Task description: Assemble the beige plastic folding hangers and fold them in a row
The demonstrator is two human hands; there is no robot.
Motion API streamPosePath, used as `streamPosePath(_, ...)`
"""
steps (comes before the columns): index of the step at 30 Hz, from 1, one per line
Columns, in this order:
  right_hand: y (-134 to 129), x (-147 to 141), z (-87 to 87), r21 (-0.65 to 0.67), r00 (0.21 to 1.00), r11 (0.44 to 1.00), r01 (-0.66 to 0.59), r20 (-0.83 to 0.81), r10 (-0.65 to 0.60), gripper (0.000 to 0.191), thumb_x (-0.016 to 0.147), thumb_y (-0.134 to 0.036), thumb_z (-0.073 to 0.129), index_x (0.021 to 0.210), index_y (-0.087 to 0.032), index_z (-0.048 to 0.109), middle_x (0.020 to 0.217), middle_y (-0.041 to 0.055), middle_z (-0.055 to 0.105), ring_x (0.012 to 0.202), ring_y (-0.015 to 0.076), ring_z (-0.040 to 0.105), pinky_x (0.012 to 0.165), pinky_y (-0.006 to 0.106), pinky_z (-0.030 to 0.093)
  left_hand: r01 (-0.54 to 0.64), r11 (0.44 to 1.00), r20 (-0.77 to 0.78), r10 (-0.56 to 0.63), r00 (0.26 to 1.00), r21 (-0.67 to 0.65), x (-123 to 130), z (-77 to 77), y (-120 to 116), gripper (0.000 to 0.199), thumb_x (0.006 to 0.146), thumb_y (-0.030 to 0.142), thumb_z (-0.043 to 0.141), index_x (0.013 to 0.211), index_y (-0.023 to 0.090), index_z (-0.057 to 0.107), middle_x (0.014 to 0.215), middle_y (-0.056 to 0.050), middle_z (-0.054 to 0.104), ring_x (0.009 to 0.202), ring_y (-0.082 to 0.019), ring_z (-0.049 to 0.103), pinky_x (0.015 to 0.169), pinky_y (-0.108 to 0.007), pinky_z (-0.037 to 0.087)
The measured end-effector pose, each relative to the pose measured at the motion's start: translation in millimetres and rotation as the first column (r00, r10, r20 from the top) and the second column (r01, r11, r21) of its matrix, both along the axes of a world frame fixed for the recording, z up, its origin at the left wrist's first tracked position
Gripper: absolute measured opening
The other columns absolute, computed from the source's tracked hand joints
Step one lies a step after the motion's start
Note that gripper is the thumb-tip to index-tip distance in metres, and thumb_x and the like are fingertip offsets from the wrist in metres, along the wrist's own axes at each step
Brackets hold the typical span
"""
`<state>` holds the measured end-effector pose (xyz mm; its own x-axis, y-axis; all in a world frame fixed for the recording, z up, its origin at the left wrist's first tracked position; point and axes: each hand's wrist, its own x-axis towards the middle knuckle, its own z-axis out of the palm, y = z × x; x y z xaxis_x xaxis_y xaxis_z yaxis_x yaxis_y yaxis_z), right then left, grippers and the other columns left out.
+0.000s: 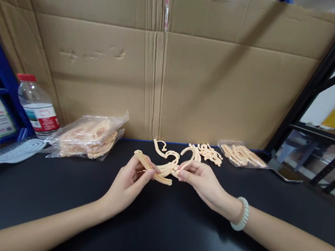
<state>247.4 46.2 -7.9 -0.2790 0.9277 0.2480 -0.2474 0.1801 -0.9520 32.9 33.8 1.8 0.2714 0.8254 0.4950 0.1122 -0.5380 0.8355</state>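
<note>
My left hand [127, 184] is closed around a long beige plastic hanger arm [163, 179], which slants down to the right with both ends showing. Pinched between the thumb and fingers of my right hand [209, 184] is a curved beige hanger hook [187, 162], its bend pointing up. The two pieces are apart, just above the black table. Behind and between my hands lie loose beige hooks and arms [171, 155], partly hidden by my fingers. My right wrist wears a pale coiled band [241, 214].
Small beige parts [210, 153] are heaped farther back. Clear bags of beige pieces lie at left [87, 135] and right [242, 154]. A red-capped bottle [38, 106], a pale hairbrush [20, 151] and a phone [285, 172] flank them. Cardboard [101, 63] walls the back of the black table [153, 230].
</note>
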Motion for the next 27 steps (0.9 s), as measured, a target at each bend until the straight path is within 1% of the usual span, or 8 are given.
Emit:
streamPosePath(3, -4.1, -0.1, -1.6, -0.058, 0.998, 0.996, -0.060, -0.015, 0.059, 0.016, 0.072, -0.027, 0.077, 0.078, -0.016, 0.067, 0.091, 0.0027, 0.064, 0.085, 0.0133, 0.061, 0.077, 0.027, 0.051, 0.030, 0.997, -0.018, -0.029, 0.999, 0.073, 0.9, -2.3, -6.8, 0.008, 0.092, 0.019, 0.051, 0.098, 0.021, 0.047, 0.093, -0.001, 0.064, 0.086, -0.015, 0.065, 0.078, -0.028, 0.054)
streamPosePath(6, -8.6, -1.0, 0.7, -0.143, 0.989, 0.979, -0.144, -0.036, 0.141, 0.019, 0.076, -0.032, 0.074, 0.080, -0.016, 0.066, 0.095, 0.0041, 0.064, 0.091, 0.0153, 0.062, 0.081, 0.030, 0.052, 0.042, 0.990, -0.028, -0.038, 0.999, 0.133, 0.5, -4.1, -8.3, 0.011, 0.091, 0.015, 0.052, 0.099, 0.022, 0.048, 0.095, -0.002, 0.063, 0.089, -0.016, 0.066, 0.078, -0.029, 0.055)
streamPosePath(9, -10.9, -0.9, 2.1, -0.193, 0.978, 0.959, -0.208, -0.049, 0.202, 0.023, 0.078, -0.035, 0.072, 0.085, -0.015, 0.064, 0.094, 0.0047, 0.065, 0.087, 0.0171, 0.066, 0.079, 0.033, 0.053, 0.024, 0.985, -0.019, -0.021, 1.000, 0.168, -0.4, -6.4, -7.9, 0.010, 0.091, 0.014, 0.052, 0.098, 0.021, 0.049, 0.096, -0.002, 0.061, 0.090, -0.015, 0.065, 0.077, -0.027, 0.055)
streamPosePath(12, -10.5, 0.1, 1.5, -0.199, 0.970, 0.950, -0.241, -0.042, 0.238, 0.024, 0.080, -0.036, 0.070, 0.087, -0.014, 0.062, 0.089, 0.0044, 0.065, 0.079, 0.0169, 0.069, 0.076, 0.033, 0.054, 0.032, 0.983, -0.023, -0.028, 0.999, 0.178, -1.1, -6.9, -8.1, 0.008, 0.092, 0.014, 0.052, 0.096, 0.021, 0.049, 0.095, -0.002, 0.060, 0.088, -0.014, 0.065, 0.075, -0.026, 0.055)
streamPosePath(17, -9.6, -0.3, 0.5, -0.201, 0.966, 0.945, -0.257, -0.024, 0.258, 0.023, 0.081, -0.035, 0.069, 0.084, -0.014, 0.058, 0.092, 0.0063, 0.067, 0.076, 0.0160, 0.070, 0.074, 0.031, 0.054, 0.042, 0.983, -0.048, -0.034, 0.998, 0.180, -0.9, -5.2, -8.7, 0.007, 0.091, 0.014, 0.052, 0.094, 0.020, 0.051, 0.093, -0.002, 0.059, 0.085, -0.014, 0.064, 0.071, -0.025, 0.054)
streamPosePath(24, -9.9, -1.3, 0.1, -0.187, 0.975, 0.958, -0.216, 0.015, 0.223, 0.026, 0.078, -0.035, 0.073, 0.079, -0.013, 0.058, 0.080, 0.0038, 0.066, 0.066, 0.0126, 0.067, 0.065, 0.026, 0.053, 0.082, 0.962, -0.059, -0.069, 0.996, 0.261, 0.0, -6.0, -7.8, 0.010, 0.090, 0.011, 0.052, 0.091, 0.021, 0.053, 0.091, -0.003, 0.059, 0.087, -0.017, 0.063, 0.071, -0.030, 0.054)
streamPosePath(27, -10.2, -1.0, 0.6, -0.183, 0.975, 0.960, -0.214, 0.025, 0.222, 0.027, 0.076, -0.035, 0.074, 0.078, -0.013, 0.058, 0.072, 0.0015, 0.064, 0.063, 0.0118, 0.066, 0.063, 0.025, 0.052, 0.080, 0.954, -0.087, -0.057, 0.995, 0.290, -0.6, -6.6, -7.9, 0.012, 0.089, 0.010, 0.054, 0.092, 0.021, 0.054, 0.090, -0.004, 0.062, 0.087, -0.019, 0.063, 0.073, -0.034, 0.053)
